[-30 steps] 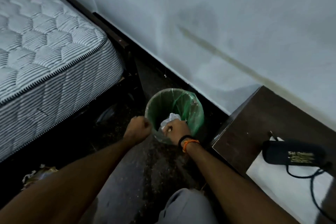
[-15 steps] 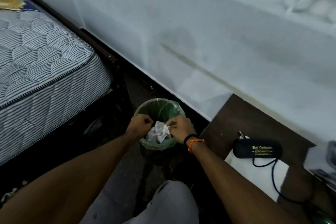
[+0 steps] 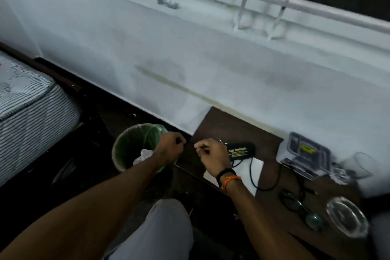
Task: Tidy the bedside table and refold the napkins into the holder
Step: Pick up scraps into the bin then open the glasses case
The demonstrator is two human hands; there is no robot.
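Two hands hang with fingers curled, gripping nothing visible. The left hand [image 3: 172,148] is over the green bin [image 3: 135,139], the right hand [image 3: 211,154] over the bedside table [image 3: 228,131].

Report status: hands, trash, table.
Curled, holding nothing: left hand, right hand. The crumpled paper lies in the green bin. On the bedside table, not yet tidied: glasses case, eyeglasses, glass ashtray.

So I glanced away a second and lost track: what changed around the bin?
The crumpled tissue, held by both hands over the bin earlier, was let go and now lies inside it. The left hand and right hand have pulled back rightward toward the table, fingers curled, holding nothing visible. Bin and black case stayed put.
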